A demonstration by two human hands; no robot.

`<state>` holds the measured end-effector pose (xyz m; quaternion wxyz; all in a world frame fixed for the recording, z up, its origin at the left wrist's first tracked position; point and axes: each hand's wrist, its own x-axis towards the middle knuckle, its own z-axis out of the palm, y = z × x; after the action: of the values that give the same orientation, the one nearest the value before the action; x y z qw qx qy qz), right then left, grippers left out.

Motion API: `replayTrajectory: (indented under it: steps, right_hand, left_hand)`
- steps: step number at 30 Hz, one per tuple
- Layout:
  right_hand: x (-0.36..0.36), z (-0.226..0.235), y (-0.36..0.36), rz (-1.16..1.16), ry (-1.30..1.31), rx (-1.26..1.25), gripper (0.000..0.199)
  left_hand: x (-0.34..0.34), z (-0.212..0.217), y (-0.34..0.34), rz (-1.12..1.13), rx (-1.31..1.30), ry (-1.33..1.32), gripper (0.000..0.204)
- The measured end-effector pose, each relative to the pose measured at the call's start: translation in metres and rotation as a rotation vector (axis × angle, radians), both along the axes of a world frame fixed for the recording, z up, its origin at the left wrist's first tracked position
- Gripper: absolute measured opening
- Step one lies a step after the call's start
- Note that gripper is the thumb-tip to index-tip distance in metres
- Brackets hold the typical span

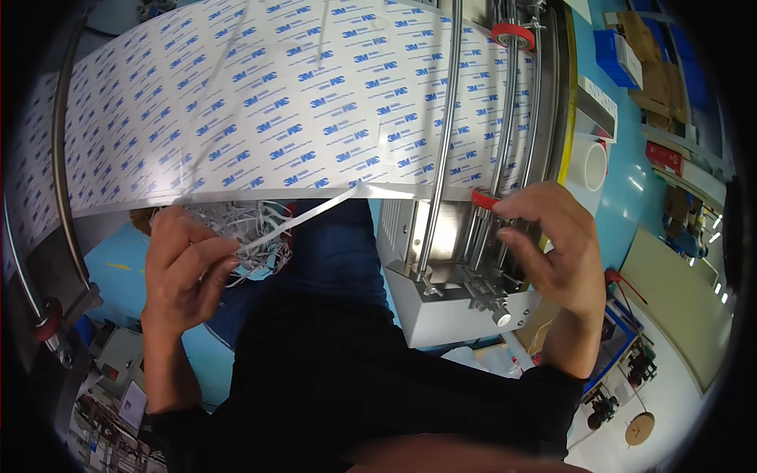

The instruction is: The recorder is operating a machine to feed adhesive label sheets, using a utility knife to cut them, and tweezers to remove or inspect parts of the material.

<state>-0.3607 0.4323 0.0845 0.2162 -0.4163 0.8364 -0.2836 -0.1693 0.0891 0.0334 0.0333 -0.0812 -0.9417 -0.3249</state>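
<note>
A wide white sheet of release liner (284,102) with a repeating blue print stretches across the machine. From its near edge a narrow white strip (303,217) runs down to the left, the far end still meeting the sheet. My left hand (185,268) pinches the loose end between thumb and fingers. On the right, my right hand (556,244) is beside the red roller ring (484,199), thumb and fingers apart and nothing visible between them. Whether a fingertip touches the ring, I cannot tell.
Metal rods (444,142) cross the sheet's right part, and another rod (60,150) stands at the left. Below the sheet lies a tangled heap of white strips (264,256). The machine's grey housing (465,315) sits right of my legs. A white roll (587,165) rests farther right.
</note>
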Motion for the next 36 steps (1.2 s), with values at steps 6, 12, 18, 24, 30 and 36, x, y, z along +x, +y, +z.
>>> replayTrajectory:
  steps: [6,12,18,24,30,36]
  right_hand:
    - [0.02,-0.023,-0.067,0.305,0.269,0.056,0.02]
    - [0.042,-0.031,-0.103,0.521,0.447,0.55,0.015]
    - [0.041,-0.028,-0.097,0.331,0.099,0.26,0.015]
    - [0.038,-0.004,-0.093,0.004,-0.255,0.058,0.01]
    - [0.02,0.005,-0.086,-0.285,-0.383,-0.024,0.006]
    - [0.031,-0.02,-0.086,0.346,0.465,0.246,0.017]
  left_hand:
    - [0.01,-0.003,0.004,0.113,0.019,0.066,0.024]
    - [0.02,-0.002,0.011,0.163,0.068,0.037,0.021]
    - [0.037,-0.012,0.017,0.197,0.103,0.041,0.025]
    - [0.045,-0.017,0.012,0.222,0.191,0.023,0.025]
    - [0.049,-0.012,0.011,0.346,0.314,0.009,0.022]
    - [0.053,-0.014,0.011,0.336,0.33,0.0,0.021]
